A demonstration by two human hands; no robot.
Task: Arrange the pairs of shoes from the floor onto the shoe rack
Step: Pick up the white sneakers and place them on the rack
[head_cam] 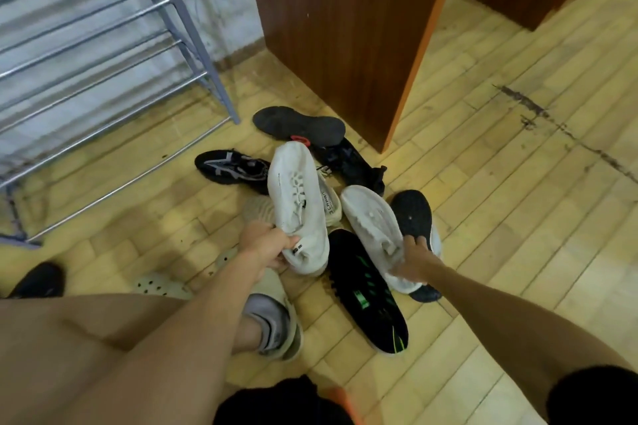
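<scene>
A pile of shoes lies on the wooden floor in the middle of the view. My left hand grips the heel of a white sneaker, its toe pointing away from me. My right hand holds the heel end of a second white sneaker, which rests against a dark sole-up shoe. A black shoe with green marks lies between my arms. A black and grey sneaker, a black shoe and a dark sole-up shoe lie behind. The metal shoe rack stands at the left, its bars bare.
A brown wooden cabinet stands just behind the pile. My foot in a grey sock and beige slide is near the shoes. A pale perforated clog and a black shoe lie at the lower left.
</scene>
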